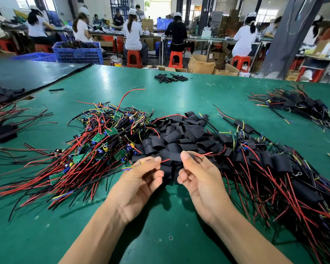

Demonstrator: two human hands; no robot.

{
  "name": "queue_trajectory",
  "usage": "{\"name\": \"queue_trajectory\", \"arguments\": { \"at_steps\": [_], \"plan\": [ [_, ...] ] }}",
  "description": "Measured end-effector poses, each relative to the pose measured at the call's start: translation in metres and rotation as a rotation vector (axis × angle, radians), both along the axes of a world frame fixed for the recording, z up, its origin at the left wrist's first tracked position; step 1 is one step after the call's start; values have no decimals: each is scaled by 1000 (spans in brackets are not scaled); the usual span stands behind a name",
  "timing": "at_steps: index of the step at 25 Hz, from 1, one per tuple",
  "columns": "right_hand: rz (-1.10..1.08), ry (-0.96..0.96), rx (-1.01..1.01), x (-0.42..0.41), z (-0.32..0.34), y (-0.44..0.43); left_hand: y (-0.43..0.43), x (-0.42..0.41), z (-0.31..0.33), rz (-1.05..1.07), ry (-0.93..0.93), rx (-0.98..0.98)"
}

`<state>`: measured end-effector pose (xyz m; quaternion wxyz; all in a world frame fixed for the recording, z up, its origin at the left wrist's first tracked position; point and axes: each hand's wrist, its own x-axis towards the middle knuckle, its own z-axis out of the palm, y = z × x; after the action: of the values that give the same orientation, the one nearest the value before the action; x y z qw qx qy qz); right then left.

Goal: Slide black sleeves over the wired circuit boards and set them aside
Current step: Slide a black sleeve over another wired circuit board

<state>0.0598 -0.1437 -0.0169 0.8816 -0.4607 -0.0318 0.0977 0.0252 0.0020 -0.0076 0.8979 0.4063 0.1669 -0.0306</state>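
Pinching a thin red wire (165, 160), the left hand (141, 180) sits just beside the right hand (198, 176), clamped on a flat black sleeve (175, 156).

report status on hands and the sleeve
Left hand pinches red wire. Right hand pinches black sleeve, wire through it. Sleeve pile crowds behind.

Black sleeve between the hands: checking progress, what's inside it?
Red wire sticks out both ends of the black sleeve; left hand pinches the wire, right hand the sleeve. Any board inside is covered.
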Motion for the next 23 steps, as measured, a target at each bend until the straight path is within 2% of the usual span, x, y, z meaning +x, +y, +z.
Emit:
{"name": "queue_trajectory", "arguments": {
  "at_steps": [2,8,13,17,23],
  "plan": [
    [29,50,85,1,2,-1,-1,-2,2,-40,-3,-25],
    [-16,157,144,7,13,-12,6,-2,7,-109,-20,-127],
    [77,250,278,4,12,-8,-5,-4,3,-81,-68,82],
    [107,146,183,-1,6,-1,-12,-6,-1,-41,-104,157],
    [0,51,47,2,2,-3,-8,-6,-2,-70,-118,58]
  ]
}}
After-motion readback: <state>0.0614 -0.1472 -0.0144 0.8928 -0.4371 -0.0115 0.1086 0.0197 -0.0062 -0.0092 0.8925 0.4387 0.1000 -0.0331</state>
